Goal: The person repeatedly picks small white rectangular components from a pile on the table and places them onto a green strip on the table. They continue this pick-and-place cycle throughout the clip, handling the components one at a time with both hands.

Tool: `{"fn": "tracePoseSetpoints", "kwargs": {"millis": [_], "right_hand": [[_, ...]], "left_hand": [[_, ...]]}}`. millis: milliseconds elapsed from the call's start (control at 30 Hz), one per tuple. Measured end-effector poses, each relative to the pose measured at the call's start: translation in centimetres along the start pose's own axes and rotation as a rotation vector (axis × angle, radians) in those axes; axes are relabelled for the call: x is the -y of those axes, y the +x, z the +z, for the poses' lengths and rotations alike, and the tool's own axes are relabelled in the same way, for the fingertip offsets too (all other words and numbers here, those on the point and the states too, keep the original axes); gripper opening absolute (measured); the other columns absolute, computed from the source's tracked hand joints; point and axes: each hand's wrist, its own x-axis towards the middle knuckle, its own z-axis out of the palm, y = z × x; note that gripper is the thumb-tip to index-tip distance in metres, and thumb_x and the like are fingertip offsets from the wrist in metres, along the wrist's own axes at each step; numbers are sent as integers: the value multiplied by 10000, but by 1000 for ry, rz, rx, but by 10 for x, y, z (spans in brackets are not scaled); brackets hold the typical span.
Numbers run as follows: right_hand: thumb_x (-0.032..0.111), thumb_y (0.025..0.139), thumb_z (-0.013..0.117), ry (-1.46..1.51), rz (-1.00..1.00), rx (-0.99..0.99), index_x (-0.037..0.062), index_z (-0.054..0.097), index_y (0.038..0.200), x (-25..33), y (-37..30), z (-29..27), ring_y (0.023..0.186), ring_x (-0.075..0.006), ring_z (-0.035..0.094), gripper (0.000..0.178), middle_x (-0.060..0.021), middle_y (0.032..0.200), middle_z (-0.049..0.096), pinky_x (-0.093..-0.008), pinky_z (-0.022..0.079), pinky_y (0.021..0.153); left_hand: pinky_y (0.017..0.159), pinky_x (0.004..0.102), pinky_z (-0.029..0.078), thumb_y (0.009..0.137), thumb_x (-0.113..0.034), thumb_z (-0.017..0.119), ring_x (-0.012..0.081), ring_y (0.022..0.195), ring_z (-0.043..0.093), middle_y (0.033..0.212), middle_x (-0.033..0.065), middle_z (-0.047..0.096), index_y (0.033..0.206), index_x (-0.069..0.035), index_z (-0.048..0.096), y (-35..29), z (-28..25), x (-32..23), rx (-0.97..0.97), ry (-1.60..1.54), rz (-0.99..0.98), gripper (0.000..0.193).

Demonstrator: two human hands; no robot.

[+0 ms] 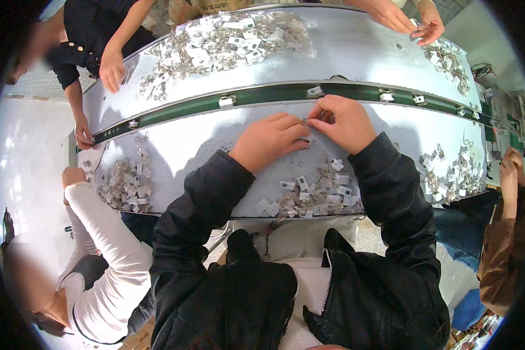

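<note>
Left hand (271,140) beside right hand (347,123), over the table (181,154).
Fingers curled, whether grasping anything cannot be told; tags (318,201) at their six o'clock, belt (277,94) at twelve.

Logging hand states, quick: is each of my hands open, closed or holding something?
Left hand: fingers curled; whether closed on something cannot be told.
Right hand: thumb and forefinger in a pinching pose; whether closed on something cannot be told.
</note>
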Motion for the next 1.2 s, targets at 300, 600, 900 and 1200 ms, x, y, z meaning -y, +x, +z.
{"fn": "tracePoseSetpoints", "kwargs": {"millis": [300, 600, 900, 1200], "right_hand": [[127, 852, 728, -20, -185, 57, 57, 724, 935, -2, -3, -3, 832, -294, 711, 108, -112, 934, 713, -394, 559, 749], [49, 882, 729, 49, 30, 25, 91, 604, 1186, 10, -4, 2, 796, -181, 706, 332, -67, 929, 691, -299, 564, 699], [87, 888, 722, 13, -21, -184, 138, 616, 1238, 7, 0, -12, 804, -171, 703, 370, -21, 1024, 689, -315, 550, 713], [105, 912, 721, 125, 10, -184, 105, 650, 1214, -2, 5, -18, 819, -151, 685, 310, -30, 1017, 715, -283, 542, 734]], "left_hand": [[753, 387, 567, 837, -183, 777, 267, 964, 651, 1040, 44, 645, 1023, -110, 643, 5, -3, -16, -181, 222, -103, 241], [777, 402, 565, 807, -107, 767, 297, 935, 670, 999, 75, 675, 1019, -92, 649, 2, -16, 4, -185, 161, -183, 244], [811, 375, 565, 859, -99, 743, 284, 984, 696, 1048, 63, 731, 1004, -89, 728, -7, -50, 39, -207, 358, -257, 146], [870, 415, 578, 865, -111, 717, 277, 1154, 616, 1184, 39, 670, 1227, -163, 665, 24, 6, -51, 198, -103, 155, 369]]}}
